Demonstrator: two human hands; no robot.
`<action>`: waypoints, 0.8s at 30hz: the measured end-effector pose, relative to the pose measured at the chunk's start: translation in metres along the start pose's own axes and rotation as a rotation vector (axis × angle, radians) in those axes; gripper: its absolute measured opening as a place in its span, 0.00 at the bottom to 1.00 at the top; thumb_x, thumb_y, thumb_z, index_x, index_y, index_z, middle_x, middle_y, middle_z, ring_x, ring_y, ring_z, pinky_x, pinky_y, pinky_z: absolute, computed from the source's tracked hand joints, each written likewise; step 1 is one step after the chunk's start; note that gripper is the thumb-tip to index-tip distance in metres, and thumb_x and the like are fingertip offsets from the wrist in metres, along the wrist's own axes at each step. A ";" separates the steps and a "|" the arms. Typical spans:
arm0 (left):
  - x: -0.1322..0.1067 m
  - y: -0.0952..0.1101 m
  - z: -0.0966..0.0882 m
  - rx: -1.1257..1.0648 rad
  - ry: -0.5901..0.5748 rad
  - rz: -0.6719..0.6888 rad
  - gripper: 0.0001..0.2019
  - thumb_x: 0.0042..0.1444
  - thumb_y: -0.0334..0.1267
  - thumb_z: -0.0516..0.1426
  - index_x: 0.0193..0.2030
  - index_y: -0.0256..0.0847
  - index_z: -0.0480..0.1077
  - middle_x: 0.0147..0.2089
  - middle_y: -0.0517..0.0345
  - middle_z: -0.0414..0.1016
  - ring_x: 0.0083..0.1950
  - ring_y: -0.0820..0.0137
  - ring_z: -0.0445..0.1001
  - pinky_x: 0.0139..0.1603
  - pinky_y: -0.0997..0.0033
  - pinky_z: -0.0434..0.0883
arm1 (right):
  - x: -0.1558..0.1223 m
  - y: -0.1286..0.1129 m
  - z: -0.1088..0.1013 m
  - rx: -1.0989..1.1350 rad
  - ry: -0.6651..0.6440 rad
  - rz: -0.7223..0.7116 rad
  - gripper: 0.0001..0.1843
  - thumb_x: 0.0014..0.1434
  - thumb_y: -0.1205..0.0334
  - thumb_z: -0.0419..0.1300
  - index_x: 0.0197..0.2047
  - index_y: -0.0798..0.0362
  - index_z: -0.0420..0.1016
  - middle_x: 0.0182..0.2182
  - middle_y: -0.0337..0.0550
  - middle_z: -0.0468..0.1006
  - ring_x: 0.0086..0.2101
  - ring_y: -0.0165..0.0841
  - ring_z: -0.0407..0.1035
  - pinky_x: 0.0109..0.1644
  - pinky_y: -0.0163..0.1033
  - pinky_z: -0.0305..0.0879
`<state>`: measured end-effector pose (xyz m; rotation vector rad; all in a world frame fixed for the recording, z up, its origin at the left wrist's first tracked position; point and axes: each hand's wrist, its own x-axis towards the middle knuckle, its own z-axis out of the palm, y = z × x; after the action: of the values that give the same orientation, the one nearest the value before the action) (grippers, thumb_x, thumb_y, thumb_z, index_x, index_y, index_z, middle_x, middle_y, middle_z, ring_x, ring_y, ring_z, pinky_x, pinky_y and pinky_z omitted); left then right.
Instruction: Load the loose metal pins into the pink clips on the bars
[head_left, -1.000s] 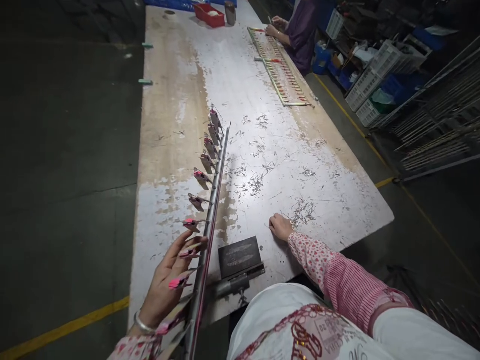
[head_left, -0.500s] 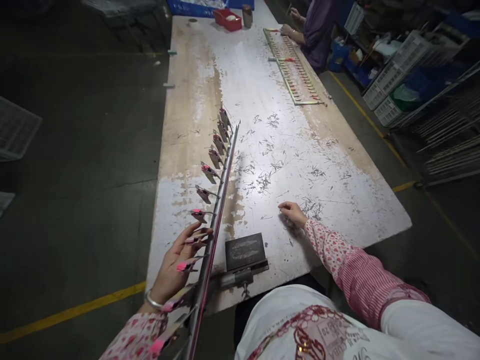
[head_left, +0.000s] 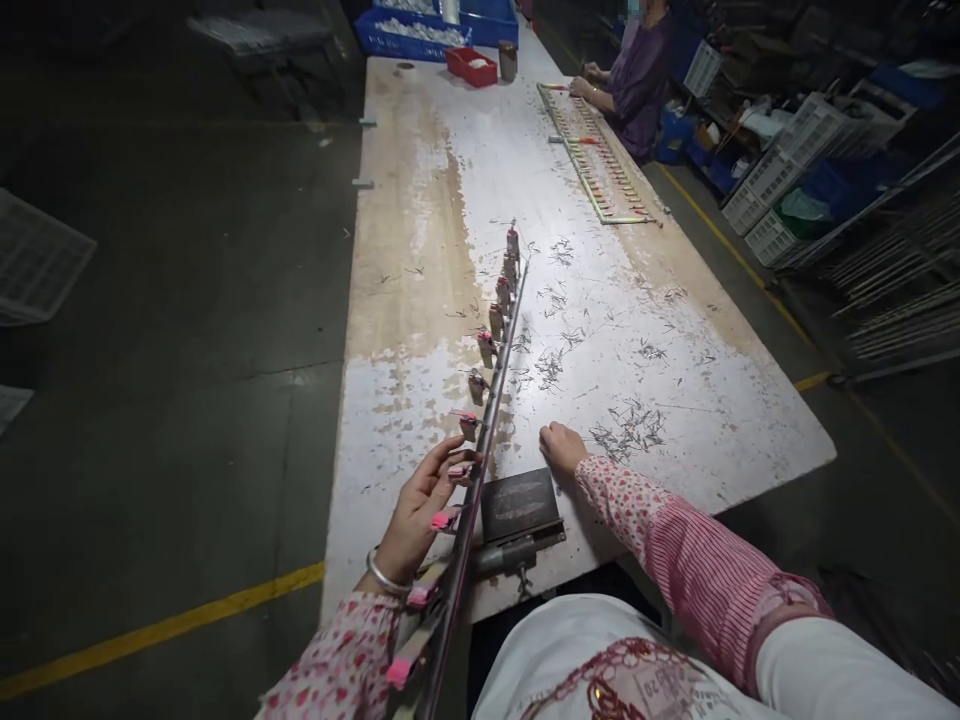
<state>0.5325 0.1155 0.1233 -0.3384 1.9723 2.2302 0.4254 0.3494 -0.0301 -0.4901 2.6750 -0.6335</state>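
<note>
A long, narrow metal bar point(head_left: 489, 425) runs slantwise from the lower edge up over the table, with several small pink-tipped clip-like pieces point(head_left: 469, 424) along its left side. My left hand point(head_left: 417, 508) is at the near half of the bar, its fingers curled round one of these pieces and against the bar. Over on the table, my right hand point(head_left: 562, 447) is closed, fingertips down at the surface; whatever it pinches is hidden. Beside it lies a heap of thin metal wire pieces point(head_left: 634, 428). A dark flat block point(head_left: 521, 503) on a clamp point(head_left: 517, 555) sits between the hands at the near edge.
The worn white table point(head_left: 405, 220) carries more scattered wire bits point(head_left: 551, 368). Far right, a co-worker point(head_left: 637, 80) handles a green frame point(head_left: 592, 190) lined with small pieces. A red tray point(head_left: 472, 68) and blue bins point(head_left: 412, 35) stand at the far end.
The bar and my left hand have shifted right in the view, the bar now nearer the dark block. My right hand has moved left and closer to the block, fingers more curled.
</note>
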 end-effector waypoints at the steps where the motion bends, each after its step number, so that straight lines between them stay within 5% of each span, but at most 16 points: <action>1: 0.000 0.000 0.000 -0.007 -0.005 0.009 0.27 0.56 0.51 0.58 0.58 0.38 0.62 0.50 0.47 0.74 0.49 0.63 0.73 0.48 0.66 0.69 | 0.002 -0.004 0.004 -0.003 0.005 0.000 0.06 0.58 0.69 0.57 0.40 0.58 0.73 0.39 0.54 0.74 0.41 0.39 0.68 0.45 0.40 0.63; 5: -0.001 0.000 -0.001 -0.003 -0.032 0.027 0.22 0.59 0.49 0.55 0.55 0.38 0.63 0.51 0.45 0.74 0.53 0.60 0.72 0.52 0.64 0.68 | 0.004 -0.010 -0.010 0.046 0.047 -0.024 0.04 0.57 0.71 0.56 0.33 0.58 0.72 0.33 0.52 0.75 0.35 0.37 0.70 0.41 0.39 0.63; 9: 0.001 0.001 -0.010 0.071 -0.172 0.074 0.20 0.59 0.50 0.55 0.52 0.38 0.69 0.53 0.46 0.74 0.55 0.58 0.70 0.57 0.61 0.66 | -0.008 -0.018 -0.055 0.169 0.158 -0.045 0.12 0.65 0.64 0.47 0.38 0.57 0.70 0.32 0.48 0.76 0.32 0.33 0.70 0.37 0.36 0.66; 15: 0.018 0.005 -0.017 0.252 -0.413 0.171 0.20 0.60 0.46 0.55 0.55 0.39 0.70 0.56 0.46 0.72 0.54 0.59 0.71 0.57 0.61 0.67 | -0.056 -0.077 -0.126 0.884 0.149 -0.291 0.11 0.64 0.55 0.53 0.38 0.54 0.68 0.31 0.43 0.76 0.30 0.30 0.71 0.33 0.35 0.67; 18: 0.028 0.003 -0.012 0.406 -0.469 0.299 0.15 0.57 0.40 0.57 0.50 0.38 0.73 0.51 0.47 0.75 0.54 0.60 0.71 0.58 0.61 0.65 | -0.076 -0.114 -0.145 0.836 0.204 -0.392 0.10 0.63 0.56 0.55 0.37 0.54 0.70 0.29 0.42 0.75 0.30 0.30 0.70 0.35 0.36 0.67; 24: 0.030 -0.013 0.000 0.507 -0.307 0.445 0.14 0.58 0.37 0.53 0.47 0.39 0.75 0.50 0.46 0.76 0.53 0.59 0.72 0.55 0.59 0.68 | -0.089 -0.148 -0.151 0.497 0.394 -0.559 0.07 0.64 0.62 0.54 0.36 0.54 0.70 0.28 0.41 0.73 0.29 0.29 0.67 0.33 0.34 0.64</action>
<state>0.5066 0.1162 0.1033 0.5149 2.4916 1.7296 0.4797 0.3156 0.1907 -1.0615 2.5574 -1.6496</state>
